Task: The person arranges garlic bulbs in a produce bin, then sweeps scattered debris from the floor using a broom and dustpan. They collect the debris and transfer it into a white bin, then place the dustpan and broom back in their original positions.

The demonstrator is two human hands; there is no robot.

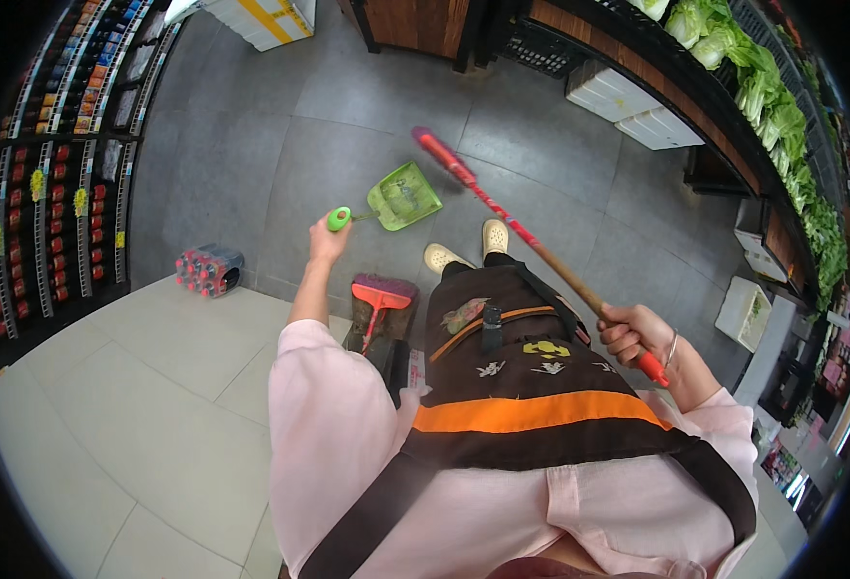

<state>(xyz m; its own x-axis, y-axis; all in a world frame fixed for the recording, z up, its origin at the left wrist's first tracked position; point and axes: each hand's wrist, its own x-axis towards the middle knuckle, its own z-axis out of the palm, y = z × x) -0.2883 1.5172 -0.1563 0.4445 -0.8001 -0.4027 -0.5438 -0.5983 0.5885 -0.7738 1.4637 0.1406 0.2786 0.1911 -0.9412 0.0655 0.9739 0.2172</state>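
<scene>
My left hand grips the upper end of a green long-handled dustpan, whose pan appears beyond the hand, over the grey floor. In my right hand is a broom, held near the red end of its wooden handle. Its red head points up and left in the view, to the right of the dustpan; the bristles are blurred, and whether they touch the floor I cannot tell. Below my left forearm, a second broom with a red head rests against a dark brown container or dustpan.
Shrink-wrapped bottles sit at the pale tiles' edge, near shelves of packaged goods on the left. White foam boxes stand under the vegetable display at right. A foam tray lies lower right. A taped foam box is at the top.
</scene>
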